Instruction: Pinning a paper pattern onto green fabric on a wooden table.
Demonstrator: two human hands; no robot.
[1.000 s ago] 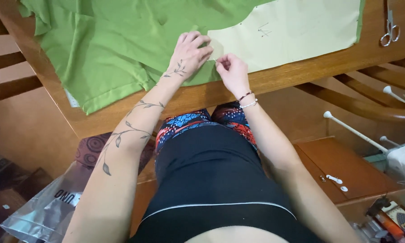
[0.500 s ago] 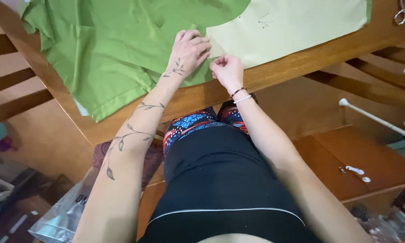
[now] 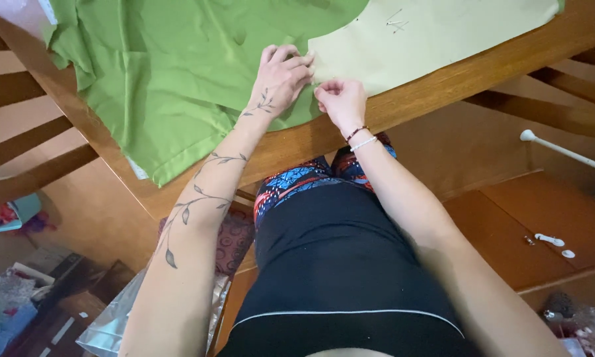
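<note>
Fabric (image 3: 178,79) spread on worktop (image 3: 443,86), pattern paper (image 3: 443,33) on top. Left hand (image 3: 281,76) pressed flat at paper edge; right hand (image 3: 340,99) pinched there, on what cannot tell. Could shift paper if pressure eases.

A home sewing corner: green fabric (image 3: 178,73) and a paper pattern (image 3: 436,33) on a wooden dining table (image 3: 443,86), household clutter at eight o'clock.

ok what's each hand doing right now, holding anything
Left hand: flat and open, pressing the green fabric beside the pale paper pattern.
Right hand: fingers pinched at the pattern's edge; what they hold cannot be told.
</note>
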